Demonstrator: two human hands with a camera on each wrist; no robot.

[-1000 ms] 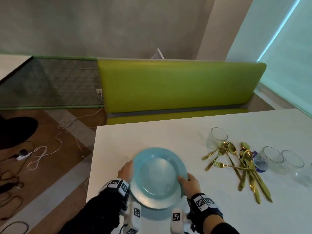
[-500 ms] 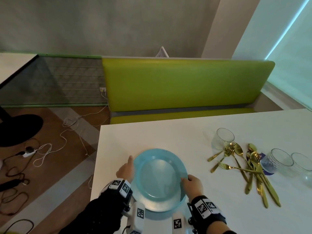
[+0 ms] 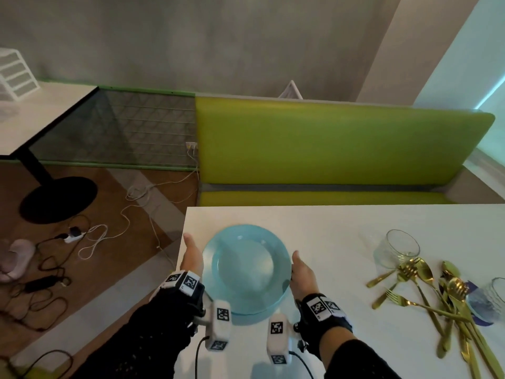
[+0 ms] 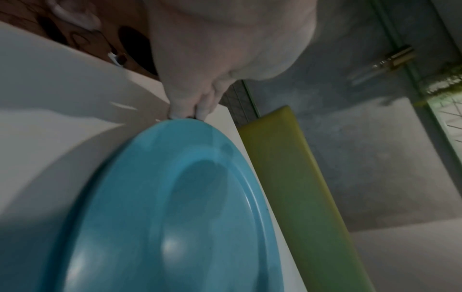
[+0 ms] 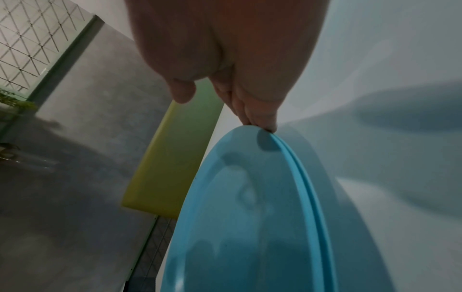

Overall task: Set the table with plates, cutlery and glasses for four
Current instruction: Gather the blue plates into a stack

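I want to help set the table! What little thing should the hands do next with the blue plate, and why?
Probably lower the blue plate flat onto the white table, near the green bench. The left hand and right hand press against its opposite rims, and it seems to hang just above its shadow, not yet set down.

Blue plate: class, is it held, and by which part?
Both hands hold the blue plate by its rim: fingertips of the left hand touch its left edge, those of the right hand its right edge.
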